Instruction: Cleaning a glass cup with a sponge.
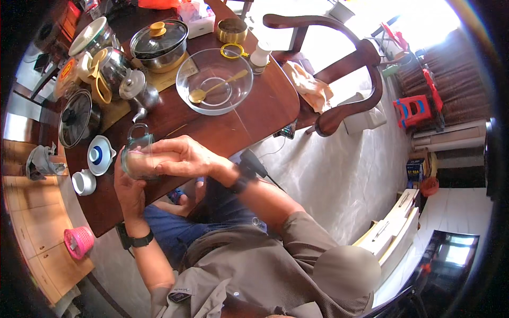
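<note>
My left hand (130, 187) holds a clear glass cup with a looped handle (137, 153) tilted above the near left edge of the wooden table. My right hand (181, 157) is at the cup's mouth, its fingers reaching inside; whether they hold anything there is hidden. Left of the hands sit a white lid with a blue-ringed knob (104, 161) and a small white cup (84, 182). Beyond them, a large glass bowl (214, 104) has a gold-coloured spoon (222, 85) lying in it.
A lidded glass pot (159, 49), a metal teapot (139, 89), a steel kettle (115, 67) and a dark lidded pot (75, 119) crowd the table's left side. A white-capped jar (260, 57) and a brass pot (232, 31) stand beyond the bowl. A wooden armchair (342, 75) is at right.
</note>
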